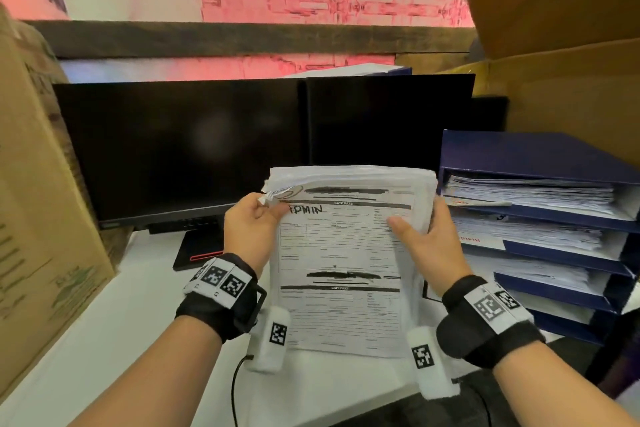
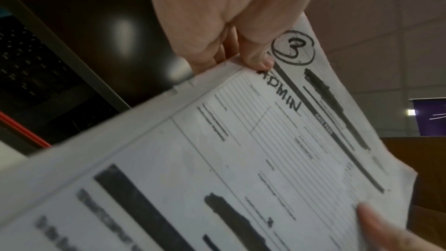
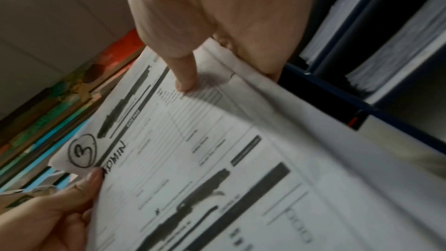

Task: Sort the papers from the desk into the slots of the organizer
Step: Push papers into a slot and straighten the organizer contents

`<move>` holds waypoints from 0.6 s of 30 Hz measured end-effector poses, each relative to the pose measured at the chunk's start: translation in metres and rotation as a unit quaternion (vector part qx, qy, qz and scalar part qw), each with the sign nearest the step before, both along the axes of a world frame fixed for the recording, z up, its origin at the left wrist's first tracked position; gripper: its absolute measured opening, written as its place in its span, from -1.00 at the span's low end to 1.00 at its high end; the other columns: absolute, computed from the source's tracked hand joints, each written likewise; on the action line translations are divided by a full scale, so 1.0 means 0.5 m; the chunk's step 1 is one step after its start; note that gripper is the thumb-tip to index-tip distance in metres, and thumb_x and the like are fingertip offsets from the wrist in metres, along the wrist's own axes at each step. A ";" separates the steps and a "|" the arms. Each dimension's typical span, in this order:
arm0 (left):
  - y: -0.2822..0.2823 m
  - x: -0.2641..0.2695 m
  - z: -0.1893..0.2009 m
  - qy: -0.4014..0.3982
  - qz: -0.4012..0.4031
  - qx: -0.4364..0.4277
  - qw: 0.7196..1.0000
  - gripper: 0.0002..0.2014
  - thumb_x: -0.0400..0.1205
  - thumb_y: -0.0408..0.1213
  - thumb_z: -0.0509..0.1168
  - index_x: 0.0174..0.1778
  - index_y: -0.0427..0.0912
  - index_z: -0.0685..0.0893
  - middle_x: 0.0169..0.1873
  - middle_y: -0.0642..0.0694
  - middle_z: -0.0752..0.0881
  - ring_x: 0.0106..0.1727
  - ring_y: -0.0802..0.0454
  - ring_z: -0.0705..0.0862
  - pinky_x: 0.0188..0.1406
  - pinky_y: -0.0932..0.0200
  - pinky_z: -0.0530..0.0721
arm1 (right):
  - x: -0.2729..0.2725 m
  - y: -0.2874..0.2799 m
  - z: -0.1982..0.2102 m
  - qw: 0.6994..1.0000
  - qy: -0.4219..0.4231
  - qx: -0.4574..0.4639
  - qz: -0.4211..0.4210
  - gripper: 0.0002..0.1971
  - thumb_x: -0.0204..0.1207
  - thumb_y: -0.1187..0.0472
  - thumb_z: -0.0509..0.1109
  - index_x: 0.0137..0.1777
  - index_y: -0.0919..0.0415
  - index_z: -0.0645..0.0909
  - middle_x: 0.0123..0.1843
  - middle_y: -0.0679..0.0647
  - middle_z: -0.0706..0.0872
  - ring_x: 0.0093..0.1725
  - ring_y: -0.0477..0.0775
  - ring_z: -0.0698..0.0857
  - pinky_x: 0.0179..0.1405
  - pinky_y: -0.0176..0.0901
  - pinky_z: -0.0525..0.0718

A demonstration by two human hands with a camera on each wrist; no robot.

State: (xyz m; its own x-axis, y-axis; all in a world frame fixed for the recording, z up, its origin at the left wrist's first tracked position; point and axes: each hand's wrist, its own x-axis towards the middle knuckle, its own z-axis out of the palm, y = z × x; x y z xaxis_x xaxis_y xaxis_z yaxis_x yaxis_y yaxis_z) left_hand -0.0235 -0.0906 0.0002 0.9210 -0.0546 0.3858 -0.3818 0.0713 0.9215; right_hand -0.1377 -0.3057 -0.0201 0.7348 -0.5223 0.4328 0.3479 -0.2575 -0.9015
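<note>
A thick stack of papers (image 1: 349, 246) stands tilted up over the white desk; its top sheet is a printed form (image 2: 277, 150) marked "ADMIN" and a circled 3 (image 3: 83, 151). My left hand (image 1: 256, 222) pinches the sheet's upper left corner, thumb on the front (image 2: 255, 58). My right hand (image 1: 426, 236) grips the stack's right edge with its thumb (image 3: 184, 75) pressed on the form. The blue organizer (image 1: 533, 156) sits just right of the stack, its stacked slots holding papers (image 1: 530, 191).
Two dark monitors (image 1: 194, 146) stand behind the stack, with a black-and-red base (image 1: 201, 253) on the white desk (image 1: 149, 322). Cardboard boxes flank the space at left (image 1: 38, 184) and upper right (image 1: 568, 45). A black cable (image 1: 237, 388) trails near the front edge.
</note>
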 end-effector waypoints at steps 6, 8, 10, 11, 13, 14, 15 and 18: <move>-0.005 0.002 -0.006 -0.012 0.039 -0.018 0.999 -0.88 0.57 -0.34 0.41 -0.27 -0.09 0.69 -0.24 -0.10 0.79 -0.18 0.00 0.78 -0.15 0.06 0.75 | 0.014 -0.011 -0.024 0.998 0.050 0.034 0.006 -0.76 0.54 0.28 0.44 0.16 0.03 0.64 0.12 -0.02 0.79 0.10 -0.01 0.77 0.14 0.01 0.75; -0.006 0.006 -0.006 0.001 0.045 -0.032 0.998 -0.88 0.56 -0.35 0.43 -0.28 -0.15 0.66 -0.29 -0.15 0.77 -0.24 0.00 0.77 -0.18 0.08 0.73 | 0.020 -0.013 -0.023 0.998 0.048 0.046 0.002 -0.77 0.54 0.29 0.44 0.13 0.02 0.63 0.10 -0.02 0.78 0.08 -0.02 0.77 0.08 -0.05 0.75; -0.004 0.008 -0.005 0.014 0.033 -0.036 0.999 -0.93 0.57 -0.36 0.42 -0.22 -0.23 0.68 -0.25 -0.20 0.79 -0.20 -0.06 0.79 -0.16 0.05 0.76 | 0.024 -0.013 -0.023 0.997 0.047 0.053 -0.003 -0.78 0.54 0.29 0.44 0.13 0.03 0.62 0.09 -0.02 0.78 0.06 -0.03 0.76 0.00 -0.12 0.74; -0.003 0.008 -0.005 0.016 0.026 -0.034 0.999 -0.93 0.57 -0.37 0.41 -0.20 -0.26 0.68 -0.23 -0.20 0.80 -0.17 -0.09 0.80 -0.13 0.02 0.77 | 0.026 -0.013 -0.024 0.997 0.047 0.056 -0.004 -0.78 0.54 0.29 0.44 0.13 0.04 0.62 0.09 -0.01 0.78 0.06 -0.03 0.76 -0.03 -0.15 0.74; -0.001 0.006 -0.005 0.007 0.025 -0.023 0.999 -0.93 0.56 -0.37 0.42 -0.22 -0.24 0.69 -0.21 -0.16 0.81 -0.14 -0.07 0.81 -0.10 0.01 0.79 | 0.030 -0.015 -0.025 0.997 0.051 0.057 -0.008 -0.77 0.54 0.29 0.45 0.16 0.06 0.62 0.10 0.00 0.78 0.07 0.00 0.76 0.00 -0.10 0.74; 0.000 0.003 -0.005 -0.002 0.029 -0.019 0.999 -0.93 0.55 -0.37 0.44 -0.24 -0.21 0.69 -0.22 -0.13 0.81 -0.14 -0.03 0.81 -0.10 0.03 0.79 | 0.033 -0.016 -0.026 0.997 0.054 0.056 -0.009 -0.75 0.54 0.28 0.45 0.18 0.07 0.62 0.11 0.00 0.78 0.08 0.02 0.76 0.04 -0.06 0.75; 0.000 0.000 -0.005 -0.008 0.034 -0.020 0.999 -0.91 0.52 -0.39 0.46 -0.25 -0.18 0.69 -0.23 -0.09 0.81 -0.16 0.02 0.81 -0.12 0.07 0.79 | 0.033 -0.016 -0.026 0.997 0.056 0.055 -0.009 -0.75 0.54 0.28 0.44 0.19 0.07 0.62 0.12 0.00 0.78 0.09 0.03 0.76 0.07 -0.03 0.75; 0.003 -0.006 -0.004 -0.025 0.041 -0.033 0.998 -0.86 0.45 -0.39 0.52 -0.23 -0.13 0.69 -0.24 -0.06 0.82 -0.19 0.10 0.82 -0.18 0.15 0.78 | 0.039 -0.017 -0.027 0.996 0.063 0.057 -0.006 -0.75 0.54 0.28 0.44 0.20 0.07 0.62 0.13 0.01 0.78 0.10 0.04 0.77 0.11 0.02 0.75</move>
State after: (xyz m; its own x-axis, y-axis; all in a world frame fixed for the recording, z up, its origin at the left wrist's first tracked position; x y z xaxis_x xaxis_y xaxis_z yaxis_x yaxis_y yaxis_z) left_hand -0.0262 -0.0893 -0.0018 0.9006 0.0479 0.4320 -0.4347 0.0972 0.8953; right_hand -0.1182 -0.3143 -0.0335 0.7724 -0.5724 0.2753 0.2280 -0.1546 -0.9613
